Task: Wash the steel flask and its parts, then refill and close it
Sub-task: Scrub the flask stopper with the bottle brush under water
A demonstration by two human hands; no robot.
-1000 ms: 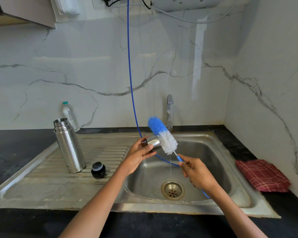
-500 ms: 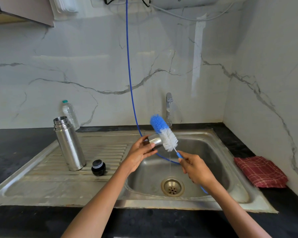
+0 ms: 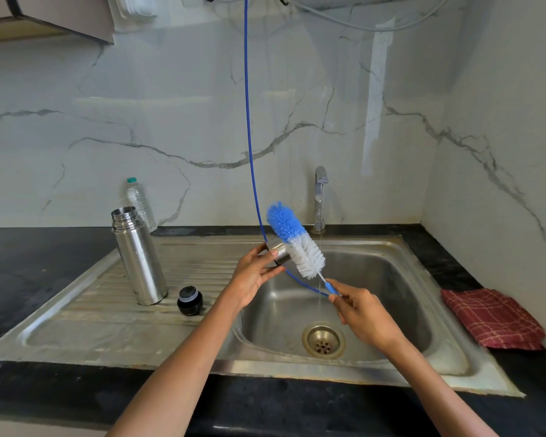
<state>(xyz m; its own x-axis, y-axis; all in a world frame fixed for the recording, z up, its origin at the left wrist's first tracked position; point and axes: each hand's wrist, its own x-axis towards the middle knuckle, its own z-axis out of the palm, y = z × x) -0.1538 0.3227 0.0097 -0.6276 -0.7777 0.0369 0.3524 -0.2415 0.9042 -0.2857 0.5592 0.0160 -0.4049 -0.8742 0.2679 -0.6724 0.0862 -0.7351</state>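
- The black worktop [image 3: 44,266] runs along the marble wall and carries a steel sink unit, with a ribbed draining board [image 3: 101,298] on the left and the sink [image 3: 401,272] basin on the right.
- A thin stream of water falls from the tap [image 3: 320,197] at the back edge of the basin, passing just right of the brush and down toward the drain [image 3: 323,340].
- A blue hose [image 3: 249,137] hangs from above, drops behind the left hand and curves into the basin.
- A red checked cloth [image 3: 492,318] lies folded on the worktop to the right of the basin, by the side wall.
- The steel flask [image 3: 139,257] stands upright and open-mouthed on the draining board, well apart from both hands.
- A clear plastic bottle [image 3: 141,203] with a green cap stands behind the flask, against the wall.
- The bottle brush [image 3: 295,241], blue at the tip and white below, slants up and to the left over the basin, its bristles lying against the steel cup.
- The left hand [image 3: 254,275] grasps the steel cup [image 3: 278,250], the flask's lid, with fingers and thumb curled round its sides, over the basin's left edge.
- The right hand [image 3: 364,313] pinches the brush's blue handle at its lower end, over the basin.
- The black stopper [image 3: 189,300] sits on the draining board just right of the flask's base.
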